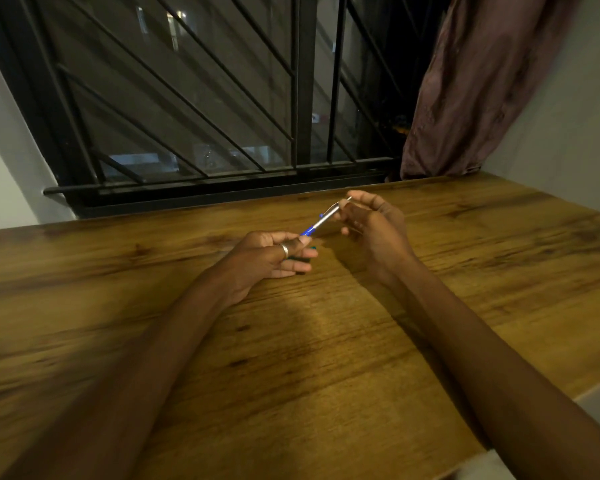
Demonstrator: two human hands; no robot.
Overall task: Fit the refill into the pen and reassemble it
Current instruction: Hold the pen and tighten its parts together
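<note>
My right hand pinches the pen by its upper end. My left hand pinches its blue tip, steadying both ends for reassembly above the table.

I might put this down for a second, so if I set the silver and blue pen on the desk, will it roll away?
Probably a little. The pen looks round, slim and smooth, so it could roll on the flat wooden desk. A clip seems to sit near the right hand, which would likely stop it. It looks stiff and light, pinched by fingertips of that and the left hand.
</note>
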